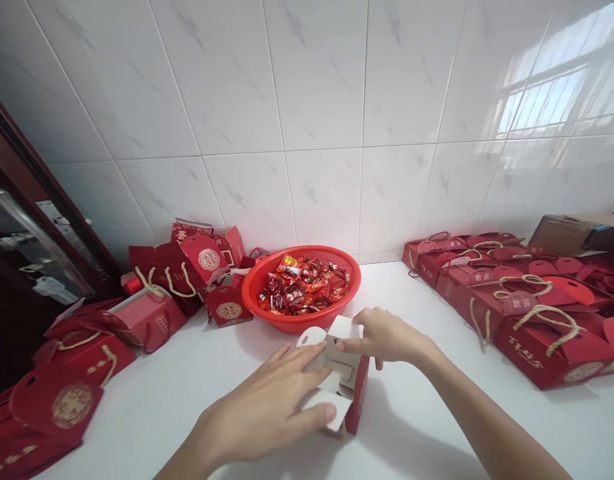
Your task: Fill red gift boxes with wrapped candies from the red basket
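A small red candy gift box (359,395) stands upright on the white surface, its white-lined top flaps folded out and its inside facing me. My right hand (384,335) pinches the far right edge of the box, thumb on the inner side and fingers outside. Across the left part of the box stretches my left hand (274,400), fingers spread. Its thumb rests on the near white flap (334,405). The hand covers much of the box's left side. Just beyond stands a red plastic basket (354,283) holding many wrapped candies (301,290).
On the left are several red gift boxes (149,317) with rope handles, some with raised lids. Rows of closed red boxes (529,347) stand on the right. A brown cardboard box (559,235) is at the far right. White wall tiles (321,193) rise behind; a dark door (17,280) borders the left.
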Tool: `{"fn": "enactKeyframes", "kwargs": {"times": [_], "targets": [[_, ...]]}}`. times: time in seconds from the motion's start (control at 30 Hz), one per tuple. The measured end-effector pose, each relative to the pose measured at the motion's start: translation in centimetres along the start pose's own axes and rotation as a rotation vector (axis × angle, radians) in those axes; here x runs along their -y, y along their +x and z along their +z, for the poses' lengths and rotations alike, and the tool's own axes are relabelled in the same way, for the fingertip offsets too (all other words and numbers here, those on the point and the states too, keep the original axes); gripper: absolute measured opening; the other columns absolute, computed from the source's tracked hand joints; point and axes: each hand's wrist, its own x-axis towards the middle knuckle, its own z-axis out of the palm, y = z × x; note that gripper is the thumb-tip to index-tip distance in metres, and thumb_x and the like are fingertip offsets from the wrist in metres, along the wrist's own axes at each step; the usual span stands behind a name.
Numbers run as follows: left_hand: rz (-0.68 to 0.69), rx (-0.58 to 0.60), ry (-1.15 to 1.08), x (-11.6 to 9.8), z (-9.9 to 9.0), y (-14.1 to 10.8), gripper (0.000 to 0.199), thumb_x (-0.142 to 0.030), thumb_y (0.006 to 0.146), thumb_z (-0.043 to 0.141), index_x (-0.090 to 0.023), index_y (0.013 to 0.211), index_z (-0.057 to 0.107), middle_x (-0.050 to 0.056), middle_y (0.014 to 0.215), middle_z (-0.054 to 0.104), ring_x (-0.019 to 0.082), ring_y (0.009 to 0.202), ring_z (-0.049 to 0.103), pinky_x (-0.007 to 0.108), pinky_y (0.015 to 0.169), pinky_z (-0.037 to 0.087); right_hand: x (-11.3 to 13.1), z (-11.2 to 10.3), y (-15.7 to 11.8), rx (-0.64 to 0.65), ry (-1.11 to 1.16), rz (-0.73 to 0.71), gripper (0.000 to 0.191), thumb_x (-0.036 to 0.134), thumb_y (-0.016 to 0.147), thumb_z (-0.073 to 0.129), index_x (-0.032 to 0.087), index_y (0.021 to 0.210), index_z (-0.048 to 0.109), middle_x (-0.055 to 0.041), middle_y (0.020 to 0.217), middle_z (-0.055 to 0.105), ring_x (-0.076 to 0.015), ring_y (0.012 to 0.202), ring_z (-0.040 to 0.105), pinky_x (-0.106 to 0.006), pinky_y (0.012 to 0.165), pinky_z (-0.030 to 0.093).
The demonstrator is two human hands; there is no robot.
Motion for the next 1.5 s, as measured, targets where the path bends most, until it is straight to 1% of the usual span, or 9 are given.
{"fn": "enactKeyframes", "kwargs": {"times": [0.13, 0.33, 0.5, 0.63, 0.73, 0.87, 1.27, 1.37, 1.5], "targets": [[0.027, 0.009, -0.026, 1.3, -0.2, 0.0, 0.077, -0.053, 0.085, 0.066, -0.041, 0.153, 0.032, 0.002, 0.162, 0.031, 0.036, 0.148, 0.027, 0.055, 0.116, 0.032, -0.7, -0.2, 0.8, 0.01, 0.113, -0.022, 0.041, 0.05, 0.081, 0.065, 0.014, 0.1, 0.065, -0.0033, 0.071, 0.07, -0.0149, 0.053, 0.064, -0.024, 0.054, 0.044], [0.006, 0.107, -0.148, 3.3, -1.0, 0.9, 0.066, -0.06, 0.08, 0.069, -0.042, 0.141, 0.052, 0.002, 0.162, 0.032, 0.036, 0.148, 0.027, 0.051, 0.113, 0.037, -1.3, -0.2, 1.5, -0.005, 0.219, -0.068, 0.057, 0.044, 0.077, 0.071, 0.016, 0.125, 0.061, -0.0012, 0.072, 0.069, -0.0134, 0.056, 0.062, -0.023, 0.055, 0.045], [0.02, 0.168, -0.319, 5.1, -2.1, 1.6, 0.065, -0.061, 0.075, 0.073, -0.045, 0.136, 0.057, -0.003, 0.16, 0.035, 0.032, 0.147, 0.031, 0.046, 0.114, 0.037, -1.2, -0.1, 1.4, -0.006, 0.227, -0.068, 0.053, 0.039, 0.077, 0.07, 0.019, 0.125, 0.062, -0.0005, 0.074, 0.069, -0.0129, 0.057, 0.061, -0.023, 0.055, 0.045], [0.045, 0.207, -0.421, 6.0, -2.4, 2.0, 0.068, -0.057, 0.07, 0.079, -0.041, 0.133, 0.06, -0.001, 0.16, 0.034, 0.03, 0.149, 0.027, 0.048, 0.117, 0.031, -1.0, -0.3, 1.3, -0.015, 0.207, -0.081, 0.04, 0.04, 0.078, 0.068, 0.016, 0.11, 0.066, -0.0006, 0.068, 0.067, -0.0139, 0.057, 0.062, -0.023, 0.053, 0.043], [0.041, 0.227, -0.458, 6.0, -2.5, 2.1, 0.068, -0.051, 0.069, 0.081, -0.04, 0.133, 0.06, 0.0, 0.161, 0.033, 0.03, 0.15, 0.025, 0.047, 0.112, 0.038, -0.8, -0.5, 1.2, -0.014, 0.187, -0.078, 0.033, 0.041, 0.077, 0.069, 0.015, 0.097, 0.066, -0.0005, 0.064, 0.064, -0.0148, 0.058, 0.062, -0.023, 0.052, 0.042], [0.034, 0.254, -0.516, 6.1, -2.5, 2.1, 0.066, -0.042, 0.07, 0.082, -0.04, 0.133, 0.061, 0.0, 0.161, 0.032, 0.031, 0.15, 0.025, 0.042, 0.105, 0.046, -0.7, -0.5, 1.1, -0.003, 0.201, -0.085, 0.035, 0.041, 0.077, 0.069, 0.017, 0.102, 0.065, 0.0011, 0.062, 0.062, -0.0151, 0.058, 0.062, -0.024, 0.053, 0.042], [0.13, 0.295, -0.841, 10.6, -0.6, 3.0, 0.078, -0.032, 0.062, 0.09, -0.039, 0.134, 0.06, 0.003, 0.164, 0.025, 0.038, 0.148, 0.025, 0.043, 0.099, 0.051, -0.4, -0.2, 1.6, -0.044, 0.213, -0.076, 0.028, 0.041, 0.076, 0.071, 0.015, 0.085, 0.065, 0.0011, 0.057, 0.059, -0.0138, 0.055, 0.056, -0.023, 0.051, 0.04], [0.116, 0.255, -0.913, 10.8, -0.5, 3.0, 0.078, -0.033, 0.06, 0.091, -0.035, 0.132, 0.062, 0.005, 0.164, 0.026, 0.039, 0.148, 0.026, 0.044, 0.098, 0.052, -0.6, 0.0, 1.9, -0.058, 0.242, -0.073, 0.032, 0.039, 0.075, 0.073, 0.014, 0.094, 0.066, 0.001, 0.057, 0.06, -0.0132, 0.052, 0.055, -0.023, 0.049, 0.04], [0.061, 0.21, -0.829, 9.6, -1.5, 2.5, 0.077, -0.034, 0.062, 0.09, -0.031, 0.134, 0.061, 0.008, 0.156, 0.041, 0.037, 0.137, 0.044, 0.045, 0.102, 0.05, -1.1, 0.0, 2.3, -0.084, 0.332, -0.135, 0.048, 0.035, 0.076, 0.072, 0.014, 0.118, 0.063, 0.0008, 0.062, 0.063, -0.0118, 0.049, 0.052, -0.022, 0.045, 0.04]]}}
